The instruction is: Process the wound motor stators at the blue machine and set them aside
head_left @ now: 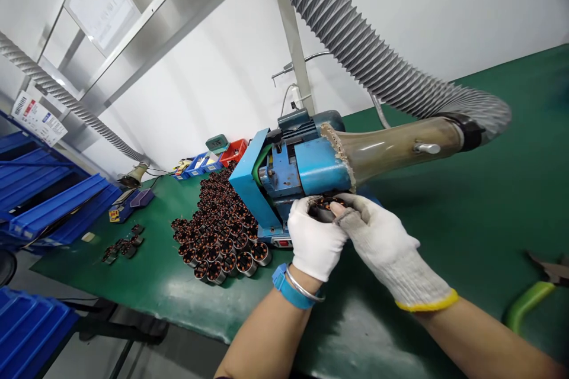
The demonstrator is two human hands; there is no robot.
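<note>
Both gloved hands meet at the near side of a blue bench machine (322, 166). My left hand (313, 240) curls around a motor stator (326, 206) with copper windings, held just below the machine's blue hood. From the other side my right hand (377, 237) grips the same stator, its thumb tip bare and resting on the near edge. The stator's underside is hidden by the gloves, and I cannot tell whether it touches the machine. To the left, many similar stators (229, 263) stand packed together on the green table (169, 290).
A ribbed grey hose (355, 41) runs from above to the hood's tan duct (395, 145). Green-handled pliers (531, 302) lie at the right. A few stators (127, 246) sit farther left. Blue bins (57, 207) line the left side; a red bin (234, 153) stands behind the stators.
</note>
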